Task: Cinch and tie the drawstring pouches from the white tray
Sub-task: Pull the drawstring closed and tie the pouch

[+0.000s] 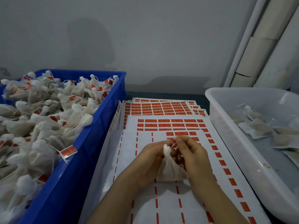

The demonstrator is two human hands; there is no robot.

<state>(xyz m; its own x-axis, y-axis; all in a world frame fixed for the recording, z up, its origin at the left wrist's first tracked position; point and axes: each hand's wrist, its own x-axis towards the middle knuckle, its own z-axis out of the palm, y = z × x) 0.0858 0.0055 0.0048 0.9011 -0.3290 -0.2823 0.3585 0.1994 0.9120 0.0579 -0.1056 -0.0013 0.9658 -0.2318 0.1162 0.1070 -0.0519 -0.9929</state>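
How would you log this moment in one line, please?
step: tying | left hand: grips pouch | right hand: pinches string | tray: not empty

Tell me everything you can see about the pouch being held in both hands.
The pouch is small, off-white, of thin gauzy fabric, its filled body bulging below a gathered neck topped by a ruffled tuft. It is held upright over the label sheet. The left hand grips its neck; the right hand pinches its drawstring beside the tuft.

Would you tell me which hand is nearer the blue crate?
Left. The left hand is right of the crate, holding the pouch; the right hand is beyond it, pinching the string.
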